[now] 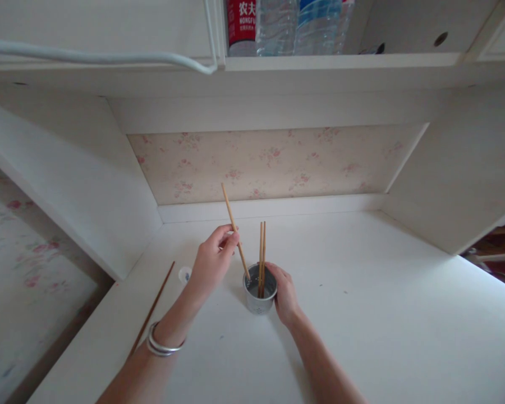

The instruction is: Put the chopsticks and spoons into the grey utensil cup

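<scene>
My left hand [217,251] pinches a light wooden chopstick [229,210] near its middle. That chopstick leans to the left, its lower tip at the rim of a grey metal chopstick holder [258,306]. Two more chopsticks [262,247] stand nearly upright inside the holder. Wrapped around the holder's right side is my right hand [284,287], its fingers partly hidden behind the rim. The holder stands upright on the white tabletop [362,314] and has small holes low in its wall.
A dark brown stick [154,308] lies on the left, partly under my left forearm. Near it is a small round whitish object [185,275]. Overhead, a shelf [340,63] carries clear plastic bottles [278,28] and a red package [241,22]. A white cable [109,56] hangs at upper left.
</scene>
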`<control>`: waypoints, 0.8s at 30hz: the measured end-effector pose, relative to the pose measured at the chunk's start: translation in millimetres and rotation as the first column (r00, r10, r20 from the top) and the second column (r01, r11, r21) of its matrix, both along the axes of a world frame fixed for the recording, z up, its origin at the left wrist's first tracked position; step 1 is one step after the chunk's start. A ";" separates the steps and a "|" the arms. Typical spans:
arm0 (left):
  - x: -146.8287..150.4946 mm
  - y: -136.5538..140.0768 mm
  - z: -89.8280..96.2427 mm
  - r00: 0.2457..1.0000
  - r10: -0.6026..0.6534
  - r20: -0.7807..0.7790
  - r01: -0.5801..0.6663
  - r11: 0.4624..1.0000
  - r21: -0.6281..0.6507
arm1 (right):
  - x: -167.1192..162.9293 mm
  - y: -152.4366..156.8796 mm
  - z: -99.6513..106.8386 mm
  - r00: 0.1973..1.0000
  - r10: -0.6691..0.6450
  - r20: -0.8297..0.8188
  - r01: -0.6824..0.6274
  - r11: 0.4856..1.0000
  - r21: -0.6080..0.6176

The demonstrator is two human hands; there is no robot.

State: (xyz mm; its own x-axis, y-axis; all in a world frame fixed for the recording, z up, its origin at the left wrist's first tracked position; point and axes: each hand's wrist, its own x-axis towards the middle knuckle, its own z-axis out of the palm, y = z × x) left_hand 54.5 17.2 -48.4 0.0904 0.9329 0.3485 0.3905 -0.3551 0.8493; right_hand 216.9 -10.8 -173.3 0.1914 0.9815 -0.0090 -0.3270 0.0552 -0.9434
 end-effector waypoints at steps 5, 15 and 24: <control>17.8 9.3 -33.1 0.996 -0.019 -0.085 0.018 1.000 -0.009 | 0.0 -0.1 2.9 1.000 0.008 -0.016 -0.008 1.000 0.008; 26.9 0.4 -67.1 0.981 -0.139 -0.137 0.130 0.989 -0.069 | 0.0 0.7 4.6 0.996 0.028 -0.080 -0.025 0.999 0.034; 26.9 2.1 -63.4 0.972 -0.148 -0.183 0.149 0.989 -0.012 | -1.0 1.4 5.6 0.997 0.019 -0.074 -0.017 0.999 0.035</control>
